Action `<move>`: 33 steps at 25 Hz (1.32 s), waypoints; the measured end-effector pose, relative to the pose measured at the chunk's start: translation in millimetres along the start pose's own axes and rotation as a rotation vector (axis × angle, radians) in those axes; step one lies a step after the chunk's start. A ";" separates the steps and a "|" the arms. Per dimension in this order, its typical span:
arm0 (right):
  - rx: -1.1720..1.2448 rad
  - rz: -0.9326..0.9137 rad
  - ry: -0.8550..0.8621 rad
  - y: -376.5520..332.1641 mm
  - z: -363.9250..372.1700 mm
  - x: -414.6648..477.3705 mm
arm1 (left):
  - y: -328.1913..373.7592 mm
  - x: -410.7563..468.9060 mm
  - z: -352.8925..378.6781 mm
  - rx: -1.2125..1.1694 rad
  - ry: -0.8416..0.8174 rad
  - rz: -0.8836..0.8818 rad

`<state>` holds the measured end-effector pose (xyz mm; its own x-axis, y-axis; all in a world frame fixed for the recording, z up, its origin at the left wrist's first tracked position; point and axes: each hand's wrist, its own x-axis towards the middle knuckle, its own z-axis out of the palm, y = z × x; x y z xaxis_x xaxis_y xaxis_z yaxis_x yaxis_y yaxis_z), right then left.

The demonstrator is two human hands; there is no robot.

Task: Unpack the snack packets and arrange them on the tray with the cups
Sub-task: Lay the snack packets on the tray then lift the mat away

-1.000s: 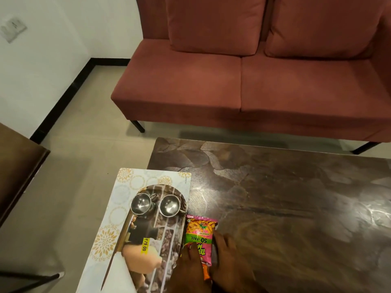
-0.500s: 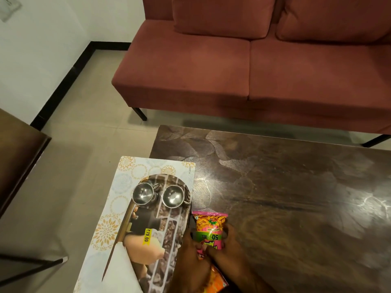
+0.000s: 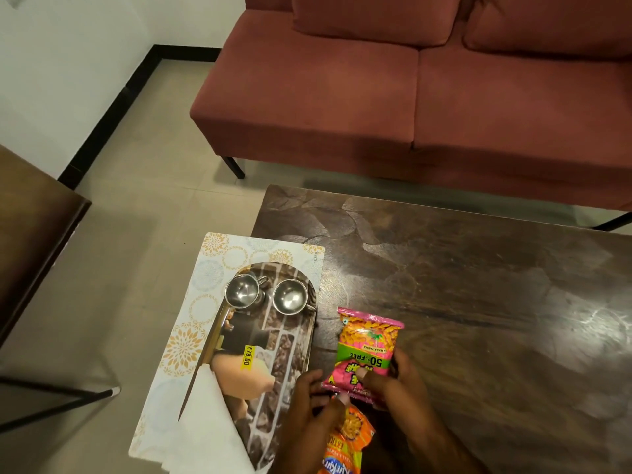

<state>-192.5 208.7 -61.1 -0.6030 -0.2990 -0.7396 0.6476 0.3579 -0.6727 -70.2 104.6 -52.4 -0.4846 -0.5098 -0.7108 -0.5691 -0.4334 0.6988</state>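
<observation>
While our right hand (image 3: 393,379) pinches the pink packet (image 3: 367,350) and our left hand (image 3: 307,408) grips the orange packet (image 3: 350,436), we should pull them apart gently.

We record a dark wooden table (image 3: 461,302). On it, a sleeved tray (image 3: 287,357) overhangs the left edge. Just beside it are a pink snack packet (image 3: 366,350) and an orange packet (image 3: 349,436).

The tray (image 3: 191,336) is overhanging the counter's (image 3: 478,302) left edge. On its far end the left cup (image 3: 242,291) and right cup (image 3: 289,296) are standing side by side. Just right of the tray the far packet (image 3: 367,347) is sitting, the near packet (image 3: 349,439) before it. The sofa (image 3: 376,97) is standing behind the counter.
</observation>
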 end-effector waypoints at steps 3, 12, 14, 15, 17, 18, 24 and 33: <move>0.010 -0.034 -0.187 4.3 8.3 -19.9 | 13.5 0.5 -14.5 -0.197 -0.109 -0.004; -0.484 -0.146 -0.294 -0.9 57.2 -25.2 | 30.3 25.9 -122.4 -0.102 0.191 0.105; -0.681 -0.158 -0.216 4.4 51.6 -20.4 | 28.3 38.3 -136.6 -0.032 0.282 0.064; -0.827 -0.154 -0.203 8.4 48.1 -18.7 | 26.9 43.1 -141.2 0.050 0.304 0.056; -1.084 -0.129 -0.215 16.0 43.8 -18.7 | 23.5 48.8 -145.4 0.210 0.351 0.106; -1.151 -0.109 -0.227 20.3 44.0 -19.9 | 22.3 49.0 -146.1 0.310 0.419 0.151; -1.193 -0.064 -0.187 42.2 50.5 -15.4 | 9.7 19.0 -131.2 0.463 0.422 0.359; -1.231 -0.012 -0.205 21.6 52.6 -2.8 | -32.1 -9.0 -60.6 0.715 -0.122 0.222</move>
<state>-152.3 170.8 -74.7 -0.4505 -0.4003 -0.7980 -0.2900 0.9110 -0.2933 -7.3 78.0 -63.6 -0.6845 -0.4249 -0.5924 -0.7215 0.2784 0.6339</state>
